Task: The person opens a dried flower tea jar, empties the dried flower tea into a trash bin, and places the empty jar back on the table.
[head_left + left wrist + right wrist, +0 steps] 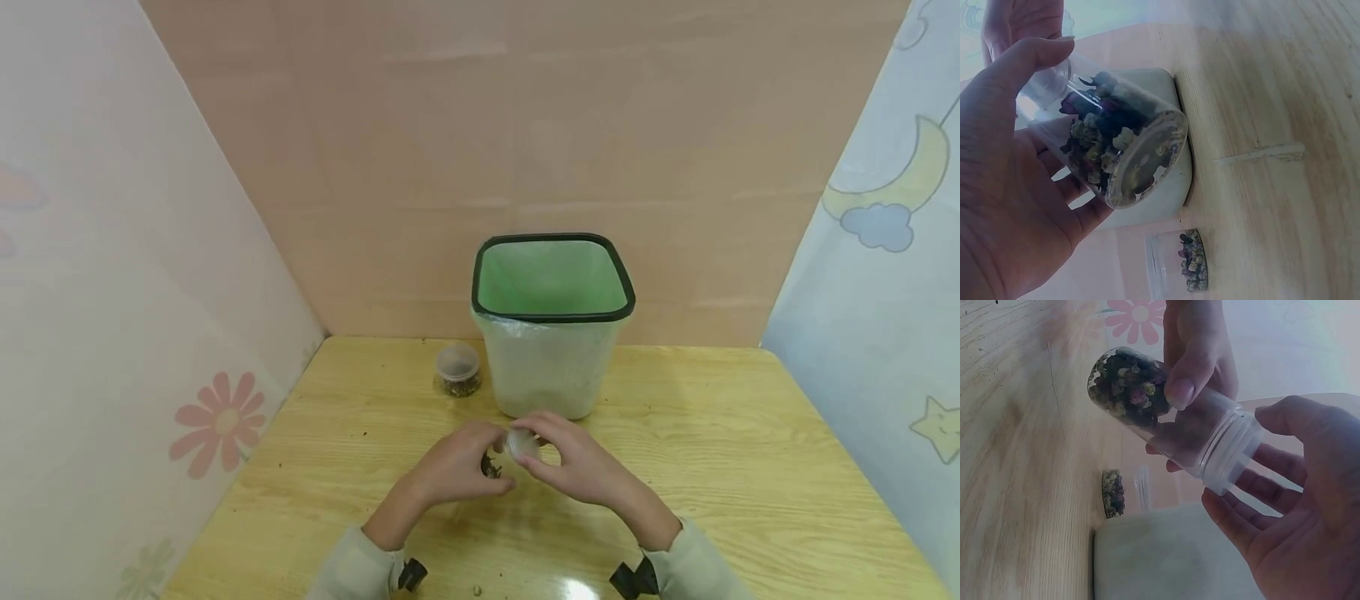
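A clear plastic jar [1147, 403], partly filled with dried flowers and dark leaves, is tilted above the table in front of me. My left hand [457, 467] grips its body, thumb on one side and fingers round the other, as the left wrist view shows. At the upper end sits a translucent ridged lid [1233, 453]. My right hand [581, 462] holds that lid between thumb and fingertips. Dried material gathers toward the jar's bottom, the end turned toward the table.
Behind the hands stands a pale bin [555, 362] with a dark rim and green inside. Left of it is a second clear jar [458, 367] with dried flowers low inside. Small crumbs dot the wooden table [750, 467]. Walls rise at the back and both sides.
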`<state>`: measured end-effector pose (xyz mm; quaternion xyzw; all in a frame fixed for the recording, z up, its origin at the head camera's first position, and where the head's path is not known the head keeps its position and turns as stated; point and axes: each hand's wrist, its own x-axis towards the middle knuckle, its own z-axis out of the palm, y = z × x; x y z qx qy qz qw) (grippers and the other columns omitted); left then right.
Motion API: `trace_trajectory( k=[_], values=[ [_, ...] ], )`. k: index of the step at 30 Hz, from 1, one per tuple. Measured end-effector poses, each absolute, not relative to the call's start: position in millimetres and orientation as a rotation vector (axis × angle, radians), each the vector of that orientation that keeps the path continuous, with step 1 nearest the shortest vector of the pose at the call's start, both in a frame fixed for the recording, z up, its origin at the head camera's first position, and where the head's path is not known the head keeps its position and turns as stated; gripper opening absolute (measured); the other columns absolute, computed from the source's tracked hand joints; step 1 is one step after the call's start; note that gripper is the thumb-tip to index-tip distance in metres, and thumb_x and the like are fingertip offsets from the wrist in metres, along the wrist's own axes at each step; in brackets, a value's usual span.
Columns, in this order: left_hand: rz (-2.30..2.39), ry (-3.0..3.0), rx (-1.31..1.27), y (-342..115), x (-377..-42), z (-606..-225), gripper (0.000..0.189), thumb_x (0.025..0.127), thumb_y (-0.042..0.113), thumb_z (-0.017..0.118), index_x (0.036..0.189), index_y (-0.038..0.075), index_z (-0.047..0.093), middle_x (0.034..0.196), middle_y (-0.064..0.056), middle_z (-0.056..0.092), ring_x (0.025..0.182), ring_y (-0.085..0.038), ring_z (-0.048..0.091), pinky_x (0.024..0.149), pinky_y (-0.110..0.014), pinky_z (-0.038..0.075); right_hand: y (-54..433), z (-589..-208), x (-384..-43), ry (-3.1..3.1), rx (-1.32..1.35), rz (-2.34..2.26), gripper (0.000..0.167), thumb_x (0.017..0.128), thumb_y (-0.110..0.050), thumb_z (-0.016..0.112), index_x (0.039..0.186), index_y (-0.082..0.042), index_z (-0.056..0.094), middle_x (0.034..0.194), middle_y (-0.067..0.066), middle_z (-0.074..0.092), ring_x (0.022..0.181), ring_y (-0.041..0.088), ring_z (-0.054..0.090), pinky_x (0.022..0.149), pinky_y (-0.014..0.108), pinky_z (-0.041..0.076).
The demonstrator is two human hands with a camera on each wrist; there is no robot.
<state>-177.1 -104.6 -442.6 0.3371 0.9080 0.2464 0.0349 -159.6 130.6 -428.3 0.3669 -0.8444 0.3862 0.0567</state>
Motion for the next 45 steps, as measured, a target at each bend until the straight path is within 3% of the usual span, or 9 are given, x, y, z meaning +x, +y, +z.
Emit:
trace_trajectory(
  k=[7,13,19,24,31,37,45],
  values=[
    [0.784,2.749,1.064,-99.6,-181.0,-438.1,0.043,0.083,0.048,0.078,0.11,0.018,0.063,0.103,0.008,0.063,0.088,-0.005,0.056,0.07,-0.022,0.049,135.6,-425.7,-160.8,-2.502,1.166,1.15,0.043,0.094,-0.013,0.072,0.135,-0.015,0.06,0.133,-0.001,0.06,0.116,0.015,0.061,0.093,0.04,0.055],
    [0.777,2.771,1.07,-97.3,-182.6,-438.6,0.045,0.083,0.048,0.077,0.115,0.018,0.064,0.104,0.009,0.063,0.09,-0.005,0.056,0.075,-0.023,0.051,137.5,-429.3,-161.2,-2.51,1.103,1.154,0.05,0.095,-0.019,0.071,0.143,-0.016,0.054,0.141,0.006,0.057,0.122,0.021,0.059,0.092,0.041,0.056],
    [0.754,2.776,1.057,-96.8,-181.0,-442.8,0.045,0.083,0.049,0.077,0.112,0.017,0.064,0.103,0.007,0.063,0.09,-0.006,0.056,0.073,-0.023,0.05,136.2,-430.6,-160.6,-2.619,0.912,1.226,0.047,0.099,-0.036,0.066,0.14,-0.014,0.057,0.133,0.002,0.061,0.106,0.019,0.064,0.084,0.035,0.057],
    [0.761,2.764,1.047,-95.2,-183.0,-444.7,0.048,0.082,0.05,0.078,0.111,0.013,0.065,0.102,0.004,0.065,0.087,-0.006,0.055,0.069,-0.022,0.049,134.0,-428.6,-162.3,-2.679,0.861,1.245,0.046,0.099,-0.041,0.064,0.135,-0.013,0.061,0.129,0.004,0.063,0.1,0.015,0.063,0.081,0.031,0.057],
    [0.759,2.757,1.058,-95.3,-185.5,-444.5,0.043,0.083,0.051,0.078,0.108,0.019,0.063,0.102,0.008,0.062,0.086,-0.005,0.055,0.068,-0.022,0.049,132.0,-427.9,-164.5,-2.663,0.929,1.225,0.041,0.1,-0.035,0.066,0.132,-0.009,0.063,0.127,0.001,0.064,0.099,0.013,0.063,0.081,0.031,0.057],
    [0.793,2.723,1.066,-98.8,-186.2,-446.2,0.042,0.083,0.052,0.076,0.106,0.021,0.061,0.1,0.01,0.06,0.087,-0.005,0.054,0.07,-0.022,0.049,132.0,-426.4,-162.8,-2.586,1.071,1.149,0.034,0.098,-0.027,0.069,0.13,-0.014,0.064,0.126,-0.003,0.063,0.107,0.011,0.062,0.085,0.035,0.056],
    [0.833,2.692,1.094,-99.7,-186.1,-445.3,0.043,0.084,0.049,0.074,0.116,0.023,0.061,0.1,0.013,0.06,0.09,-0.004,0.056,0.075,-0.024,0.05,133.0,-425.5,-161.4,-2.55,1.139,1.147,0.042,0.096,-0.019,0.071,0.136,-0.016,0.06,0.134,-0.003,0.06,0.117,0.014,0.06,0.092,0.04,0.055]
  ],
)
